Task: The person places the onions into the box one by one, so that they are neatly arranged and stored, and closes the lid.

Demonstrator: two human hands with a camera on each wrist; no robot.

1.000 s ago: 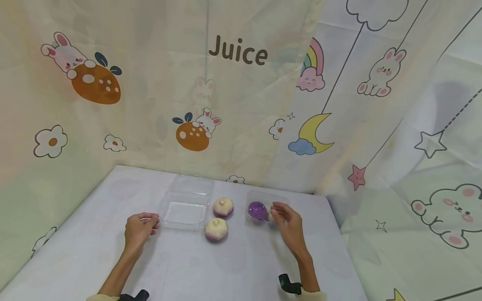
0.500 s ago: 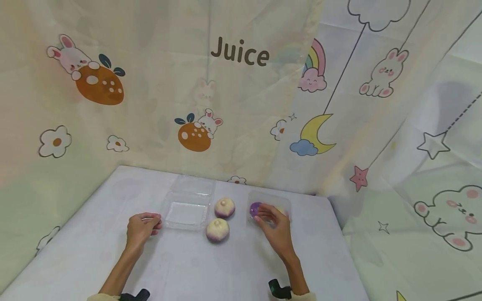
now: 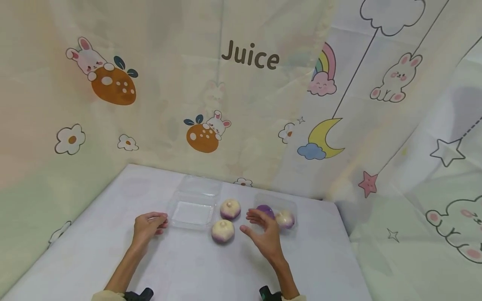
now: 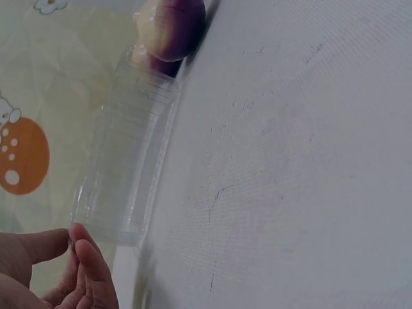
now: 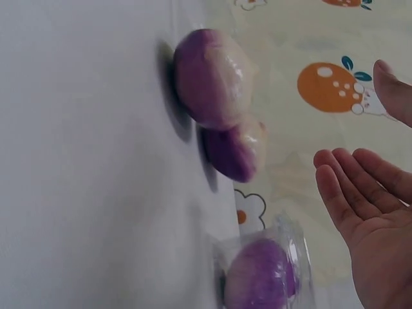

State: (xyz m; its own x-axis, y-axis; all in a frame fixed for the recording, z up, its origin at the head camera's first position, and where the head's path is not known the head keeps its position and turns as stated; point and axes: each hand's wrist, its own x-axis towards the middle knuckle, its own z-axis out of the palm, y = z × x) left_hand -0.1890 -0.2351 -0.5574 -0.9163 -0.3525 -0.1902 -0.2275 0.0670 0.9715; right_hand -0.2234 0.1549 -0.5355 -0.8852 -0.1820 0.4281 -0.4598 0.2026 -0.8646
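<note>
At the left, my left hand [image 3: 148, 228] pinches the near left edge of an open clear plastic clamshell box [image 3: 193, 214] between thumb and fingers; the box's lid [image 3: 201, 186] lies back behind it. Just right of the box sit two white-and-purple turnips [image 3: 230, 208] [image 3: 223, 232], one behind the other. My right hand [image 3: 265, 236] is held in the air near the nearer turnip, fingers extended and thumb apart, holding nothing. Behind it a second clear box [image 3: 295, 205] contains a purple turnip [image 3: 265, 210], partly hidden by the hand, and a paler turnip [image 3: 285, 219].
Everything stands on a white-covered table [image 3: 196, 267]. A printed curtain [image 3: 256, 125] hangs just behind the table's back edge and along its sides. In the left wrist view, the turnips [image 4: 170, 29] stand beyond the box's far end.
My right hand has moved left from above the right box toward the loose turnips, uncovering the paler turnip. The left hand keeps its pinch on the box. The head view has shifted slightly.
</note>
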